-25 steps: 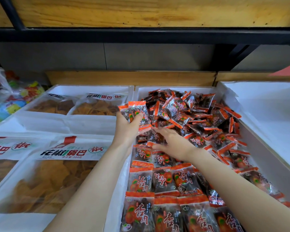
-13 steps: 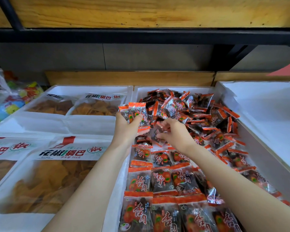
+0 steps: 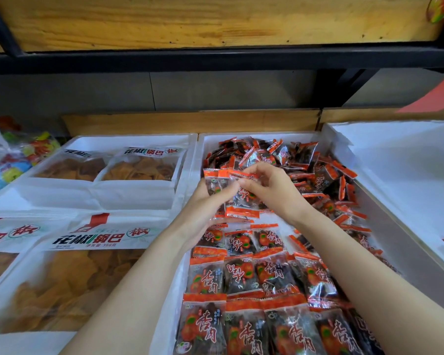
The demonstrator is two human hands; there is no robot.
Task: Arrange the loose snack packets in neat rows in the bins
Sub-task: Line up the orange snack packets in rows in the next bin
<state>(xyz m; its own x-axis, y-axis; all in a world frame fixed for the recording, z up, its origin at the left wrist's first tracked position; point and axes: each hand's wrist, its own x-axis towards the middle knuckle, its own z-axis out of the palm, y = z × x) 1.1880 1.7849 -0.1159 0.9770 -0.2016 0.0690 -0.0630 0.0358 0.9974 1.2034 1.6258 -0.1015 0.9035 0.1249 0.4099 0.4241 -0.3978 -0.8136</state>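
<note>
We see a white foam bin [image 3: 262, 136] filled with small snack packets: clear film, orange sealed ends, dark fruit and red lettering. In its near half the arranged packets [image 3: 244, 278] lie flat in overlapping rows, about four across. In the far half the loose packets [image 3: 315, 175] are heaped at all angles. A few held packets [image 3: 239, 201] stand upright together above the rows' far end.
</note>
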